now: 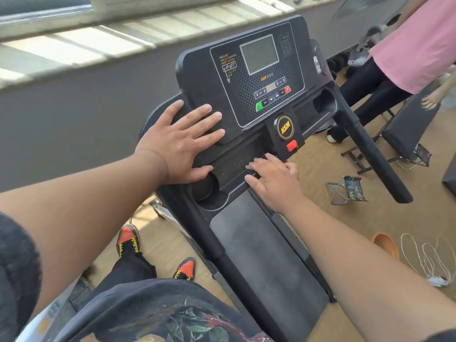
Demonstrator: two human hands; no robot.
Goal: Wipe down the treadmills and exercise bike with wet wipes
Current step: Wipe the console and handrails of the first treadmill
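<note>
From the head camera, the treadmill (259,134) fills the middle, its console (256,77) tilted up toward the window side. The left hand (177,141) lies flat, palm down, fingers spread apart, on the console's lower left corner, thumb reaching toward the round cup holder (203,188) just below it; the forearm runs straight back to the wearer. The right hand (274,181) presses palm down on the tray below the console, just beneath the red safety clip (292,145), fingers loosely together over a wet wipe (250,166), of which only a pale edge shows past the fingertips.
</note>
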